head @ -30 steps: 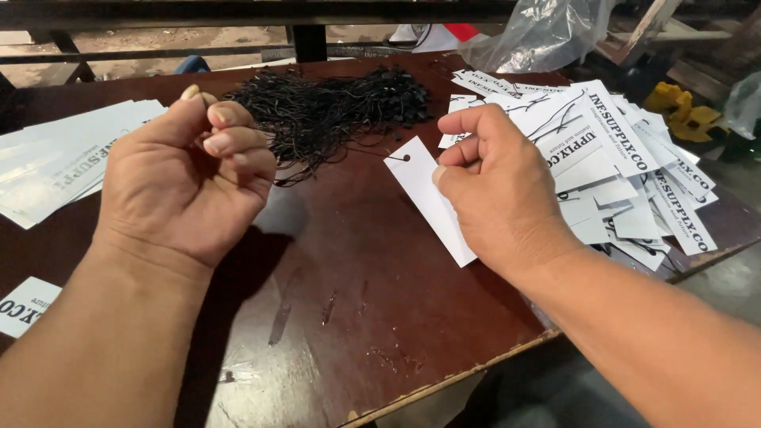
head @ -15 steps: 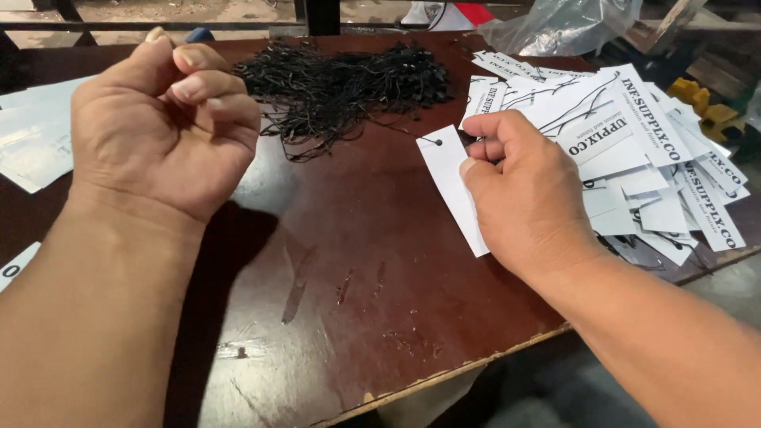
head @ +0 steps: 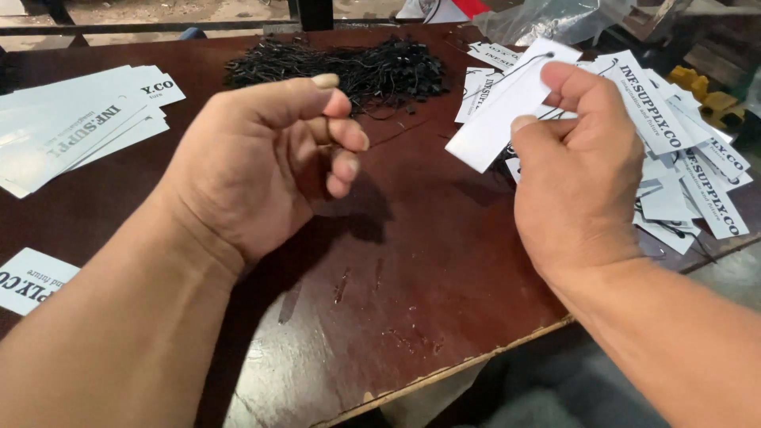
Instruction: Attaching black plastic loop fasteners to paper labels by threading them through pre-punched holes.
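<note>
Over the dark brown table [head: 412, 261], my left hand [head: 261, 166] had dropped lower than 1 second before and uncurled from a tight fist into a loose curl; a thin black string seemed pinched at its fingertips, though I could not tell for sure. Behind it lay the heap of black strings [head: 341, 67]. My right hand [head: 579, 174] had lifted the blank white tag [head: 495, 111], gripped between thumb and fingers, off the table and tilted it, punched hole uppermost, ready for threading. Its fingers hid the tag's lower edge; the pile of printed tags [head: 682, 150] ran out of view.
</note>
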